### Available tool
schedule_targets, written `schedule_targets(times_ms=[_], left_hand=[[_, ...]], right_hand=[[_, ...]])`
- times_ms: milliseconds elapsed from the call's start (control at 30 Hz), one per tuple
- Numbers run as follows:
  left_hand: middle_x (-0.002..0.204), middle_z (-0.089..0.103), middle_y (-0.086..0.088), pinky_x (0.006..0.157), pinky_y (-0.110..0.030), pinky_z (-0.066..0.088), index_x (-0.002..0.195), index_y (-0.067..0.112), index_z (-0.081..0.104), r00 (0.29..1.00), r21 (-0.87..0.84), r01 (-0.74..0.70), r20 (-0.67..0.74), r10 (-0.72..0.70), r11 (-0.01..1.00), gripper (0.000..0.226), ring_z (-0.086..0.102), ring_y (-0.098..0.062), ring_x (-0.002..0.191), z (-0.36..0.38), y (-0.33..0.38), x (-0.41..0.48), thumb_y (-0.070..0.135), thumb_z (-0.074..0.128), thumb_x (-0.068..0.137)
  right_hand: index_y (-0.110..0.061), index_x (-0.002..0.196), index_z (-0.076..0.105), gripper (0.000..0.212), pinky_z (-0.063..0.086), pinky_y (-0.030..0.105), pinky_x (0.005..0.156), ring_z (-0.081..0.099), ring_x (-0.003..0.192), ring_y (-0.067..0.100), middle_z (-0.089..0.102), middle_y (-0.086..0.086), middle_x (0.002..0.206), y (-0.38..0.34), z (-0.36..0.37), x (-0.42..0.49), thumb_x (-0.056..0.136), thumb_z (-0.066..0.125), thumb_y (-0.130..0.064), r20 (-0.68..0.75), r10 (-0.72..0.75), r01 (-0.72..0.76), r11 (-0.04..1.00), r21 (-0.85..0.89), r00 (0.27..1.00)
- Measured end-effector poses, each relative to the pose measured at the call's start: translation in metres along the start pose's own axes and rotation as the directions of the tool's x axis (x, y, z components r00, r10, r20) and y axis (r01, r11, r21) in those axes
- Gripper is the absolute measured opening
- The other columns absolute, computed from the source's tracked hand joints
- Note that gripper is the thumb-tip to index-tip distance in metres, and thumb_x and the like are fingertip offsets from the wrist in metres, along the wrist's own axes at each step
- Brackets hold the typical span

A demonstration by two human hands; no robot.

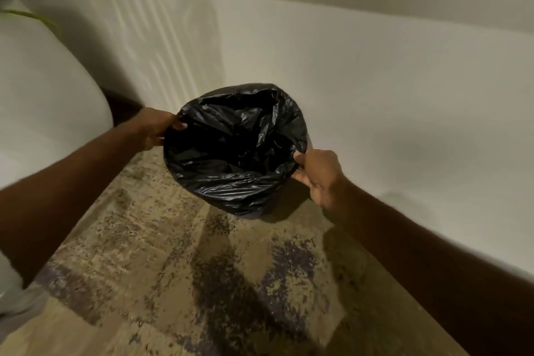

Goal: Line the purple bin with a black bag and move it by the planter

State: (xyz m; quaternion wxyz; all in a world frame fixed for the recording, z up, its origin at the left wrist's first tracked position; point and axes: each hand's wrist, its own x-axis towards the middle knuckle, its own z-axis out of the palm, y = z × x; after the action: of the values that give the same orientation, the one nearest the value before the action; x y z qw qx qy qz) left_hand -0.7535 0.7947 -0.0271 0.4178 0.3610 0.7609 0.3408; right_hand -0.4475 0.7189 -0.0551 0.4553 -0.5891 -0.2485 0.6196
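A: Head view, only one; bin (261, 212) centre frame, almost fully wrapped by the black bag (235, 150); just a sliver of bin wall shows at the bottom edge; purple hard to confirm in this light.

B: Hands?

A: Left hand (156, 128) pinching the bag at the rim's left side; right hand (316, 175) gripping bag and rim at the lower right; both closed on plastic.

B: Where's it sit?

A: On or just above the rug (179, 283), can't tell which; near the white wall (375, 95); planter (43, 101) is the big white curve at the left of frame, green leaf (31, 16) upper left.

B: Risks?

A: If the grip is on bag only, lifting could pull the liner off the rim or tear it; bin could drop or tip; bag looks loose, so it may slide inside; swinging left could knock the planter.
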Motion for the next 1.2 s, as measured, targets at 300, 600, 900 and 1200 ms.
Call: schedule_targets(times_ms=[300, 600, 900, 1200], left_hand=[[0.124, 0.068, -0.019, 0.083, -0.034, 0.053, 0.137, 0.002, 0.060, 0.991, 0.045, -0.128, -0.018, 0.129, 0.991, 0.050, 0.066, -0.027, 0.109, 0.003, -0.034, 0.034, -0.002, 0.067, 0.087], [0.168, 0.018, -0.017, 0.124, -0.054, 0.020, 0.161, 0.012, 0.021, 0.808, 0.529, -0.501, 0.005, 0.588, 0.684, 0.081, 0.017, -0.036, 0.155, 0.018, -0.069, -0.028, 0.055, 0.052, 0.099], [0.172, 0.008, -0.003, 0.128, -0.046, 0.006, 0.163, 0.015, 0.011, 0.434, 0.676, -0.736, 0.499, 0.750, -0.024, 0.067, 0.000, -0.017, 0.159, 0.045, -0.158, -0.125, 0.047, 0.029, 0.107], [0.172, -0.002, -0.007, 0.128, -0.048, 0.011, 0.163, 0.011, 0.004, 0.512, 0.803, -0.595, 0.387, 0.767, -0.008, 0.068, -0.006, -0.022, 0.159, 0.038, -0.144, -0.157, 0.044, 0.027, 0.109]], right_hand=[[0.008, 0.109, 0.063, 0.017, 0.061, 0.037, 0.085, 0.066, 0.092, 0.022, 0.066, 0.019, 0.105, 0.022, -0.001, 0.011, 0.095, 0.056, 0.002, -0.042, 0.019, -0.018, 0.999, 0.028, 0.999], [-0.011, 0.144, 0.043, 0.049, 0.052, 0.041, 0.101, 0.053, 0.126, 0.030, 0.051, 0.014, 0.139, 0.034, -0.006, -0.012, 0.099, 0.059, -0.021, -0.072, -0.146, 0.130, 0.973, -0.190, 0.987], [-0.019, 0.159, -0.012, 0.078, -0.003, 0.044, 0.125, -0.024, 0.151, 0.020, -0.022, 0.002, 0.165, 0.113, -0.014, -0.054, 0.101, 0.015, -0.065, 0.646, -0.404, 0.572, -0.302, -0.762, 0.647], [-0.018, 0.158, -0.015, 0.075, -0.004, 0.044, 0.125, -0.022, 0.152, 0.018, -0.020, 0.001, 0.166, 0.086, -0.026, -0.077, 0.103, 0.013, -0.061, 0.654, -0.396, 0.584, -0.297, -0.756, 0.645]])
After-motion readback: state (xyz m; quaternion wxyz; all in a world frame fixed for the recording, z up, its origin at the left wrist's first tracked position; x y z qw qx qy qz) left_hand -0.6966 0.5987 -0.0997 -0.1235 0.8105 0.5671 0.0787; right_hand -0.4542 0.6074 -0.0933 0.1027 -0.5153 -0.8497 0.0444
